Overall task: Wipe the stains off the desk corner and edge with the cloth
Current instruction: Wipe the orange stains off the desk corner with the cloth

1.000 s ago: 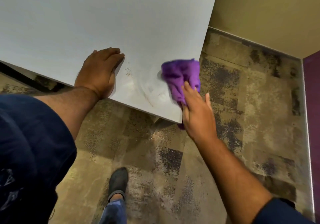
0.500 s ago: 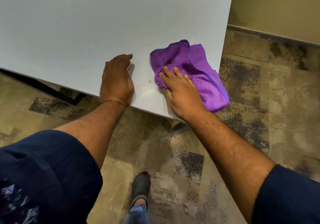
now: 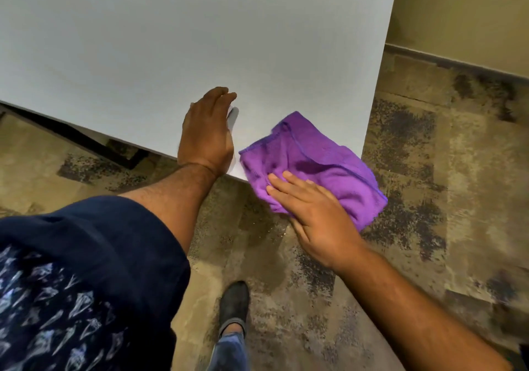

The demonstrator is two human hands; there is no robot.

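Observation:
A purple cloth point(image 3: 309, 158) lies spread over the near right corner of the white desk point(image 3: 171, 50) and hangs past its edge. My right hand point(image 3: 312, 213) presses flat on the cloth's near part, fingers together, at the corner. My left hand point(image 3: 207, 133) rests palm down on the desk top by the front edge, just left of the cloth, holding nothing. The corner itself is hidden under the cloth. No stains show on the bare surface around it.
Mottled brown carpet point(image 3: 429, 213) surrounds the desk. A beige wall with a dark skirting point(image 3: 458, 61) runs at the right. My shoe point(image 3: 233, 304) stands on the floor below the corner. A dark desk frame point(image 3: 86, 141) shows under the front edge.
My right hand has dragged the cloth down and right, from the desk top over the corner and front edge. My left hand has stayed planted on the desk top. Earlier smears near the corner no longer show.

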